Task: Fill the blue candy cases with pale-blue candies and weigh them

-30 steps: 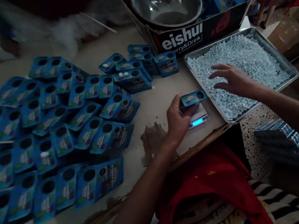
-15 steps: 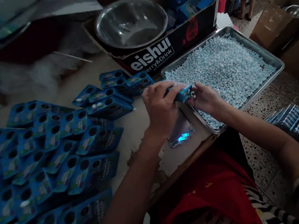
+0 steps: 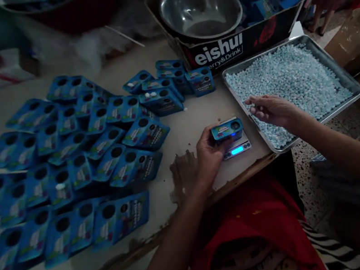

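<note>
My left hand [image 3: 210, 154] is wrapped round the near left side of a small blue box [image 3: 226, 130] with a dark round hole in its top. The box is upright at a small digital scale [image 3: 234, 150] with a lit display. Whether its full weight rests on the plate, I cannot tell. Above the left part of a metal tray [image 3: 357, 91] full of pale blue and white candies [image 3: 290, 75], my right hand [image 3: 270, 109] is half closed, palm up, with a few candies held in its curled fingers.
Many similar blue boxes [image 3: 84, 169] stand in rows on the left of the table, a few with loose candies on top. At the back, a steel bowl [image 3: 200, 9] sits in a black carton [image 3: 221, 49] with more blue boxes. A bare-wood worn patch [image 3: 185, 175] marks the table's front.
The blue box, earlier tilted over my right palm, is now upright at the scale in my left hand. My right hand has moved over the tray with candies. The view has swung left.
</note>
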Demonstrator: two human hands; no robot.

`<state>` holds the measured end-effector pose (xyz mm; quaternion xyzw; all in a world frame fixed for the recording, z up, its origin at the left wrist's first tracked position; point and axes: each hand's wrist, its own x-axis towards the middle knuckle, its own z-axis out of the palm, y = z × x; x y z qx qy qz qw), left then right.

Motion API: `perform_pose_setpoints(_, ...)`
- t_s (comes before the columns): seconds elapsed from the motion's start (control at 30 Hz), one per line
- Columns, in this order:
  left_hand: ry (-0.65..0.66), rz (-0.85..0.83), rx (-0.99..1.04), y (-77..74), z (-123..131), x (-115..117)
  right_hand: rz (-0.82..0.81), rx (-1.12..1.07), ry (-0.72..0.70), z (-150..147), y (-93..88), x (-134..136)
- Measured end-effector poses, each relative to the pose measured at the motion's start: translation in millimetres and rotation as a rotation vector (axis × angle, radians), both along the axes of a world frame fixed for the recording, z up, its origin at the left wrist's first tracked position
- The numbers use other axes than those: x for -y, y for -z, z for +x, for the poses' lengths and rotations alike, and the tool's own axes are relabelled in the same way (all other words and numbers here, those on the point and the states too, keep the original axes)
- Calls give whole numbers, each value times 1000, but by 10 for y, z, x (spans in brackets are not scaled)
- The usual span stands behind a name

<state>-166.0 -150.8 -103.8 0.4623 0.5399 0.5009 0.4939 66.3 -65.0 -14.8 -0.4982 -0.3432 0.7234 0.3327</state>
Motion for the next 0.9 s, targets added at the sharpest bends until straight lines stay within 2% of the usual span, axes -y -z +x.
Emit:
perform_pose_setpoints(0.13, 10, 90, -63, -11, -158, 77, 7, 79, -80, -150, -195, 90)
perform_pose_setpoints(0.2, -35, 107, -119, -55, -315, 128, 58, 106, -145, -197, -310, 119)
perform_pose_setpoints(0.3, -134, 108, -191, -168, -536, 210, 111, 131, -288, -224, -443, 109)
perform_pose_setpoints(0.4, -186, 94, -183, -311, -636, 259, 160, 190, -400, -227, -490, 76)
perform_pose_setpoints(0.57, -189, 108, -157, -539, -579, 284, 234, 307, -428, -208, -499, 66)
perform_pose_setpoints(0.73, -220, 195, -193, -759, -482, 278, 290, 389, -445, -160, -575, 51)
perform_pose_setpoints(0.9, -208, 254, -228, -824, -464, 251, 300, 334, -474, -146, -584, 25)
